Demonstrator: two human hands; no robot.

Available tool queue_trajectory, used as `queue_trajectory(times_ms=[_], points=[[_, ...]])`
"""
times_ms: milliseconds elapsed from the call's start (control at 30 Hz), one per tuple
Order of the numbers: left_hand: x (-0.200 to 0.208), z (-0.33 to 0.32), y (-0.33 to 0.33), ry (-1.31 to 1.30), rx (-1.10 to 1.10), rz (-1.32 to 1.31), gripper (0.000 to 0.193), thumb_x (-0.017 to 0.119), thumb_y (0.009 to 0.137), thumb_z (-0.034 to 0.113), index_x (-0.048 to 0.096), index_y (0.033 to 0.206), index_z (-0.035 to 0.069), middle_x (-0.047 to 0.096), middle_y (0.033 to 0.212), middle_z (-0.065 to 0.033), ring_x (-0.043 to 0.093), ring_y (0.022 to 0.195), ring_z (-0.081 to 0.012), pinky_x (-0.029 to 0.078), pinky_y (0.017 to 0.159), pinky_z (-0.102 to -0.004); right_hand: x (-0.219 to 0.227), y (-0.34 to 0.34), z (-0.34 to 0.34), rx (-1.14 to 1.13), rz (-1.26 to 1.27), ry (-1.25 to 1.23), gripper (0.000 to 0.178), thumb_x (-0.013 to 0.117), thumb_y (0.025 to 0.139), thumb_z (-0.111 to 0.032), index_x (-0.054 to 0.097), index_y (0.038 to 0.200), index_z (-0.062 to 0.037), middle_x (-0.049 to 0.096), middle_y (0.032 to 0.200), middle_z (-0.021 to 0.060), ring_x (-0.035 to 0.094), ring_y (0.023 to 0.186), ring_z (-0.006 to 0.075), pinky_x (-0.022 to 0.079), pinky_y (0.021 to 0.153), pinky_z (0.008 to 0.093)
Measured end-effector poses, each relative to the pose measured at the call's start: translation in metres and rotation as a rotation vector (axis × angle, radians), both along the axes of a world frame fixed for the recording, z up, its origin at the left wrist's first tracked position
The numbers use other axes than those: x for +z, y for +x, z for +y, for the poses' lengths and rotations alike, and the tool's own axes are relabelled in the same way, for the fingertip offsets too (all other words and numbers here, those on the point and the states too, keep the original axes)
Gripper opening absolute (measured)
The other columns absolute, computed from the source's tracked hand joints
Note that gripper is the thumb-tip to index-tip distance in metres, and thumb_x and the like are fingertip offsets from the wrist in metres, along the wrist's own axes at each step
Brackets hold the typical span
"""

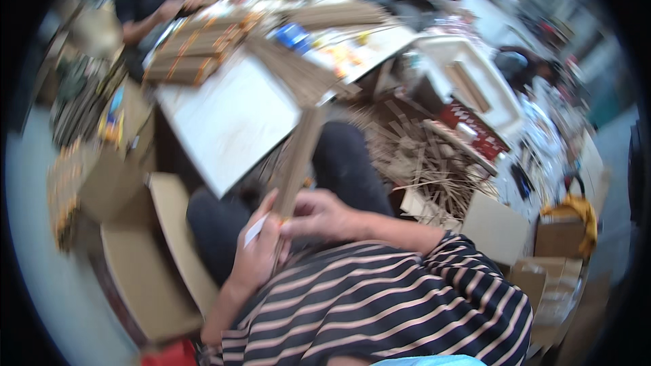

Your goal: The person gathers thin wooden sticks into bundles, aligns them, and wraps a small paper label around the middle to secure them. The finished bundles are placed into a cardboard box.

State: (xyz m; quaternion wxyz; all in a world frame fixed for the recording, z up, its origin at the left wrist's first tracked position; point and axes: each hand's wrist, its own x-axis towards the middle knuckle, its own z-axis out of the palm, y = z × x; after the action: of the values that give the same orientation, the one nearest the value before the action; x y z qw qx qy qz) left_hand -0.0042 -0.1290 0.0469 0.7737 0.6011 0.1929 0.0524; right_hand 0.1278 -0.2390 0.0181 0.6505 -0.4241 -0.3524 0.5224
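A long bundle of flat brown strips (300, 152) slants up and away from my lap toward the table corner. Near its lower end, my left hand (258, 247) is closed round it, and a small white slip (255, 229) shows at those fingers. My right hand (320, 215) presses against the bundle from the right, its fingers bent together at a small orange band (283, 221). Blur hides how that band sits on the strips. Beyond the bundle's far end, more loose brown strips (288, 64) lie across the white table (230, 112).
Orange-banded bundles (193, 51) and a blue item (293, 37) are on the table. An open cardboard box (139, 278) stands at my left. Scattered strips (420, 163) and a white tub (505, 105) are at my right. Two people (152, 17) sit across the table.
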Motion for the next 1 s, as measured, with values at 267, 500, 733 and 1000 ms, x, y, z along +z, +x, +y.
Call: queue_trajectory(times_ms=[267, 500, 733, 1000], points=[[-0.009, 0.001, -0.01, -0.186, -0.058, 0.034, 0.051, 0.05, 0.09, 0.045, 0.04, 0.111, 0.0, 0.051, 0.074, -0.0029, 0.047, 0.058, -0.0063, 0.039, 0.049, -0.0169, -0.005, -0.001, -0.007, -0.009, 0.005, -0.009, 0.027, 0.066, 0.08, -0.004, 0.056, 0.104, 0.0043, 0.061, 0.099, 0.0101, 0.06, 0.088, 0.0166, 0.05, 0.079, 0.0295], [-0.009, 0.006, -0.006, -0.199, -0.174, 0.012, 0.045, 0.046, 0.091, 0.045, 0.059, 0.078, 0.003, 0.05, 0.06, 0.0008, 0.043, 0.05, -0.0044, 0.037, 0.048, -0.0161, 0.001, 0.004, 0.002, -0.053, -0.092, 0.071, 0.02, 0.073, 0.071, -0.006, 0.064, 0.087, -0.0005, 0.058, 0.088, 0.0061, 0.055, 0.082, 0.0142, 0.045, 0.075, 0.0279], [-0.011, 0.007, -0.007, -0.141, -0.15, 0.02, 0.044, 0.045, 0.092, 0.044, 0.059, 0.078, 0.004, 0.05, 0.06, 0.0012, 0.043, 0.049, -0.0043, 0.036, 0.047, -0.016, 0.02, 0.015, -0.002, 0.008, -0.157, -0.188, 0.037, 0.073, 0.072, -0.016, 0.06, 0.102, 0.0003, 0.06, 0.094, 0.0066, 0.057, 0.087, 0.0131, 0.045, 0.078, 0.0273], [-0.009, 0.007, -0.005, -0.237, -0.15, -0.028, 0.038, 0.047, 0.093, 0.041, 0.052, 0.097, 0.003, 0.048, 0.063, 0.0011, 0.041, 0.049, -0.0039, 0.037, 0.047, -0.0154, 0.014, 0.019, 0.0, -0.014, -0.336, -0.114, 0.061, 0.08, 0.066, -0.024, 0.055, 0.116, -0.0017, 0.056, 0.105, 0.0089, 0.053, 0.1, 0.0186, 0.042, 0.089, 0.0333]])
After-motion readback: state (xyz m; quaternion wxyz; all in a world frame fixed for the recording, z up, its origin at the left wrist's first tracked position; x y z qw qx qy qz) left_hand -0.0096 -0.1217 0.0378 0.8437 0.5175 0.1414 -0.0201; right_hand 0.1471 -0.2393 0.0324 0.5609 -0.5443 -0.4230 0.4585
